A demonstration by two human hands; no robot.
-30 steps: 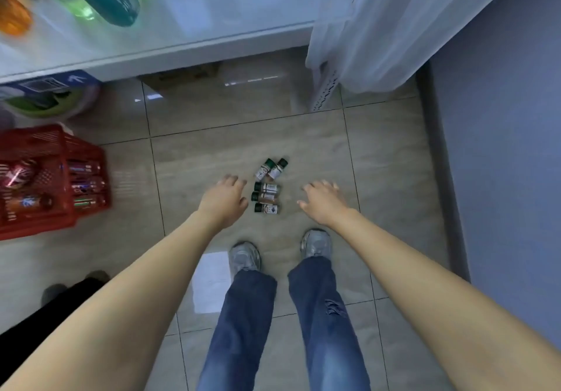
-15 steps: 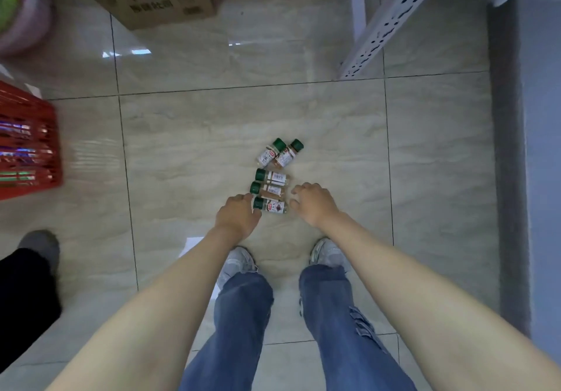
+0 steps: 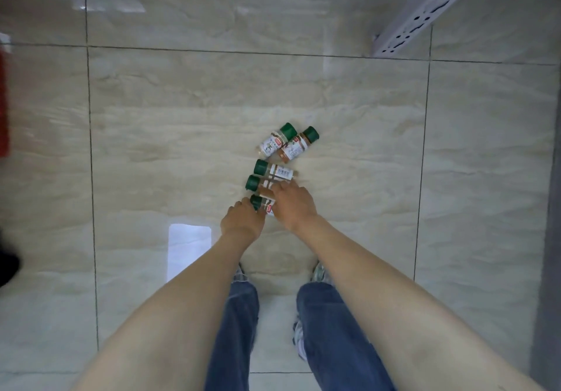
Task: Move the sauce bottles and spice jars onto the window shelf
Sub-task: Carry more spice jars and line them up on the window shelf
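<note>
Five small clear spice jars with dark green caps are seen lying on their sides on the beige tiled floor [image 3: 182, 135], near the middle of one large tile. Their white labels carry red marks and a barcode, but no writing can be read. The nearest jar [image 3: 263, 205] is touched at its cap end by the left hand [image 3: 241, 219], fingers curled. The right hand [image 3: 293, 205] is laid over that jar's label end, fingertips on the middle jar [image 3: 258, 183]. Whether either grip is closed cannot be told.
</note>
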